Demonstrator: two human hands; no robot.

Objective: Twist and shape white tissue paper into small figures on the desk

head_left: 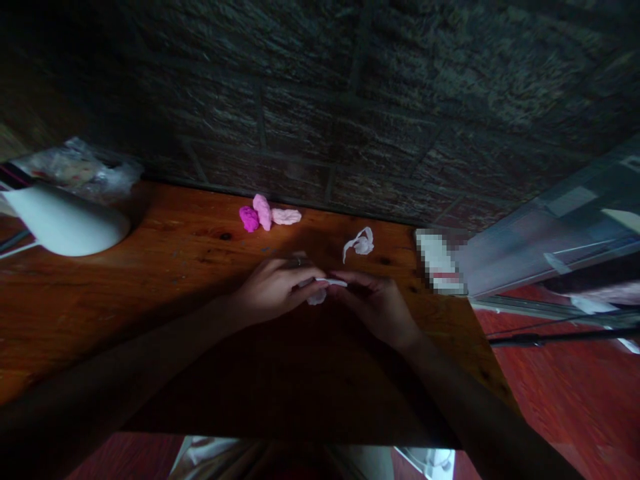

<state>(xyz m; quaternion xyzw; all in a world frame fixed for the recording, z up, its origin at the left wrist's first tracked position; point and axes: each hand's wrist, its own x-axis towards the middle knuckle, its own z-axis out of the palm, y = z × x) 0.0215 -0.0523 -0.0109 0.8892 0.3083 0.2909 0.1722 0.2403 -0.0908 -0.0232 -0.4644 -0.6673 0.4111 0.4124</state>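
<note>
White strip (333,283): was held between both hands, nearer the person than the pink lumps.
Left hand (277,283): had thumb and fingers closed on the strip's left end.
Right hand (383,307): had its fingertips pinched at the right end.
Whitish clump (316,297): showed beside the left fingertips; its hold could not be told.
Pink lumps (263,213): sat clustered, three shades, on the wooden table (190,257).
Curled scrap (363,244): lay right of the lumps.
White tapered object (75,223): stood left of the lumps.

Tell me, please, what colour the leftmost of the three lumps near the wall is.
The leftmost lump is bright magenta, best seen in the head view.
</note>
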